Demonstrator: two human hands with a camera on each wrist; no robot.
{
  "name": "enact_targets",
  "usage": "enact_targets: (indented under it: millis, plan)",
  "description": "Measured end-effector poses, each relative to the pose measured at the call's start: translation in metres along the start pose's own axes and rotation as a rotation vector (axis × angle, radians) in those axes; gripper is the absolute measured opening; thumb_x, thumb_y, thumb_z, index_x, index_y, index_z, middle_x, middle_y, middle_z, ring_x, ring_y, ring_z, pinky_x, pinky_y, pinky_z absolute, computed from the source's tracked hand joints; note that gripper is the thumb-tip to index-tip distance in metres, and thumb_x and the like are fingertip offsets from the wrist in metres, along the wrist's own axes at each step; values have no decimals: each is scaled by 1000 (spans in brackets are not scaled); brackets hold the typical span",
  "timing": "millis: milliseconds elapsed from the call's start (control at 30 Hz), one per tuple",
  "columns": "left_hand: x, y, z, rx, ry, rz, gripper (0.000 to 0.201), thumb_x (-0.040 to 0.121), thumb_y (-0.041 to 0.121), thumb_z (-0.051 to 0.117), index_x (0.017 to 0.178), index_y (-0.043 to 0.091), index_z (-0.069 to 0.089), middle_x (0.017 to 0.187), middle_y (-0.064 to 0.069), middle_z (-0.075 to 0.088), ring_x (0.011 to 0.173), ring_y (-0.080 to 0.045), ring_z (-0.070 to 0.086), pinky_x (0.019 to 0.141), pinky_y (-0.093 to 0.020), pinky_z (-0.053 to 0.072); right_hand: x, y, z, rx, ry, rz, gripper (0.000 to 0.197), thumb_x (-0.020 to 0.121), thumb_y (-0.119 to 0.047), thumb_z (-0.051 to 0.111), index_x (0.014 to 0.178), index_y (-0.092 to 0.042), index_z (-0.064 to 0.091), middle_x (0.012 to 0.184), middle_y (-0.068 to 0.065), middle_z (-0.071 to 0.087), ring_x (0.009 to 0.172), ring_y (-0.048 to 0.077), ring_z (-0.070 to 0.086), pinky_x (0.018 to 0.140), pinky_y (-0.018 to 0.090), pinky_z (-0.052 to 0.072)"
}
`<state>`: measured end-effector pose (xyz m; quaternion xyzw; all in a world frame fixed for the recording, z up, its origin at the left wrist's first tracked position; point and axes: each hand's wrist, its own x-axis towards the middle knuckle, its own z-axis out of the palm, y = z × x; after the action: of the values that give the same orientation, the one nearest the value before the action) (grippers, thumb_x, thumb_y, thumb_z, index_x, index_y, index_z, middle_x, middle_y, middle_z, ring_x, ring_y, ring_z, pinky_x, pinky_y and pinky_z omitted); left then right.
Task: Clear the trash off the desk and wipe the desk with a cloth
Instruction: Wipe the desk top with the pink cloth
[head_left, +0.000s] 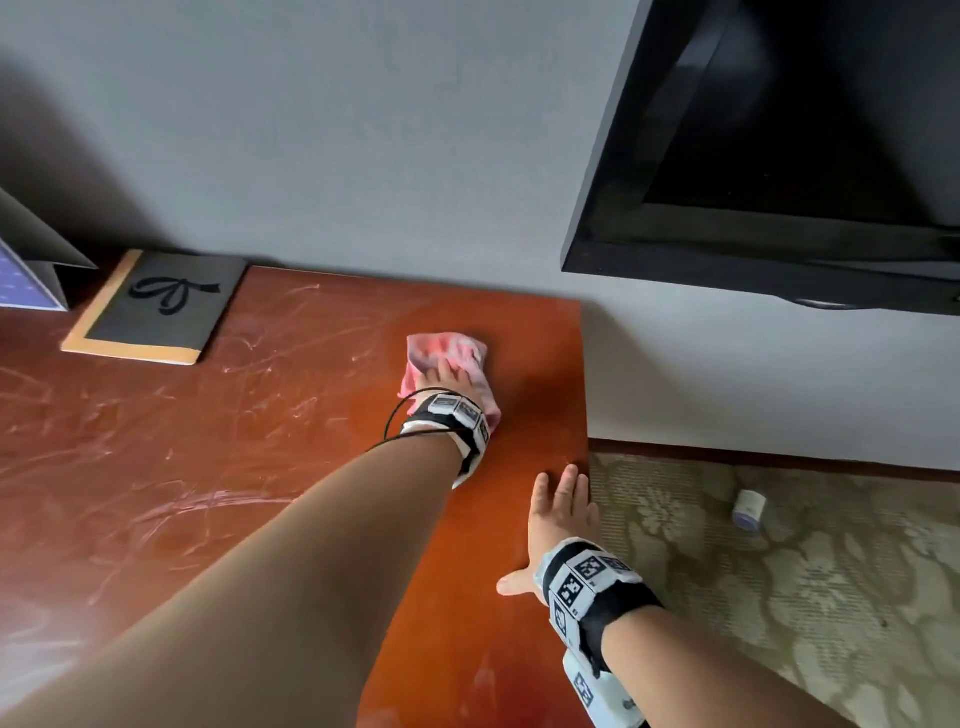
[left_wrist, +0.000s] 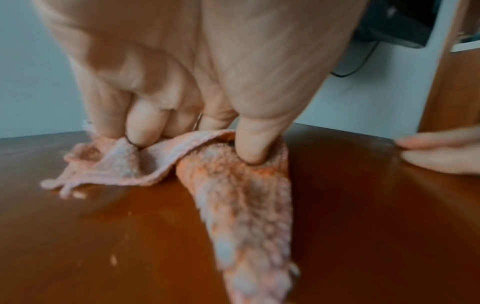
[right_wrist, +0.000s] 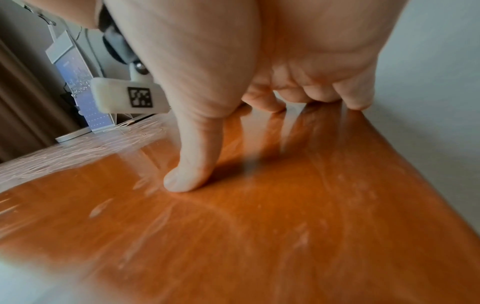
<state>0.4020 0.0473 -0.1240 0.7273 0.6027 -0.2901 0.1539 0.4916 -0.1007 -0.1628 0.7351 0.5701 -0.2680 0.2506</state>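
A pink cloth lies on the reddish-brown desk, towards its far right corner. My left hand lies on top of the cloth and presses it to the wood. In the left wrist view the fingertips and thumb of the left hand push down into the bunched cloth, and a fold rises between them. My right hand rests flat on the desk by its right edge, fingers spread and holding nothing. The right wrist view shows the right hand with thumb and fingertips on the streaked desk.
A grey notebook with a tan border lies at the back left, next to a standing card. A black television hangs on the wall to the right. A small white and purple item lies on the patterned carpet.
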Motion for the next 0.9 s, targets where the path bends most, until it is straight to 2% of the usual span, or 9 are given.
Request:
enact_targets:
  millis: [67, 167, 233, 333, 433, 500, 633, 800, 900]
  plan:
    - [7, -6, -10, -58, 12, -38, 80, 96, 29, 48, 151, 6, -6, 160, -17, -6, 147, -34, -1, 113, -57, 13, -3, 1, -2, -4, 1, -11, 136, 66, -61, 77, 151, -8, -16, 152, 27, -26, 144, 40, -17, 118, 48, 2]
    - [18, -18, 3, -51, 49, -56, 85, 92, 32, 55, 152, 8, 1, 159, -17, -3, 146, -32, 11, 115, -48, 16, -3, 2, -1, 2, -11, -15, 133, 69, -59, 76, 150, -9, -17, 152, 27, -27, 144, 40, -18, 118, 49, 1]
    - [15, -24, 17, -4, 53, -71, 94, 85, 36, 64, 152, 10, 2, 159, -17, -1, 145, -31, 16, 117, -43, 17, 0, 1, 2, 32, 21, -4, 116, 81, -47, 72, 152, -11, -12, 154, 26, -24, 145, 39, -15, 118, 50, 3]
    - [-4, -31, 43, 73, 56, -43, 95, 87, 42, 61, 152, 10, 0, 159, -17, -1, 144, -30, 17, 117, -40, 18, 0, -1, 1, 98, 73, 1, 97, 90, -32, 65, 153, -13, -6, 155, 26, -19, 146, 39, -13, 118, 51, 5]
    - [-32, -31, 69, 150, 63, 28, 91, 89, 45, 56, 152, 10, 0, 159, -17, -2, 145, -29, 15, 118, -39, 19, -9, 6, -4, 117, 25, -60, 117, 78, -47, 73, 152, -10, -10, 154, 27, -23, 145, 39, -16, 118, 50, 2]
    - [-50, -20, 78, 208, 46, 97, 93, 88, 45, 57, 152, 9, 0, 159, -17, -2, 145, -29, 13, 118, -39, 18, -22, 16, -3, 156, 41, -101, 124, 74, -57, 72, 152, -9, -11, 154, 23, -25, 145, 36, -18, 119, 46, 0]
    - [-58, 27, 68, 215, 76, 207, 88, 89, 39, 56, 152, 9, 2, 159, -18, 0, 144, -32, 13, 118, -40, 17, -49, 49, 16, 356, 97, -68, 110, 84, -52, 65, 152, -9, -10, 156, 14, -26, 147, 28, -16, 119, 35, 1]
    - [-45, 92, 49, 171, 85, 290, 83, 94, 46, 47, 152, 8, 1, 159, -17, -3, 147, -32, 5, 120, -43, 11, -65, 99, 33, 412, 161, 22, 96, 92, -50, 53, 152, -10, -9, 157, 11, -25, 148, 23, -14, 118, 30, 0]
    - [-64, 99, 67, 202, 91, 397, 78, 96, 38, 45, 152, 9, -1, 160, -14, -5, 147, -30, 3, 120, -44, 10, -67, 114, 32, 392, 217, 72, 86, 95, -48, 48, 154, -11, -3, 159, 10, -19, 149, 21, -9, 118, 31, 5]
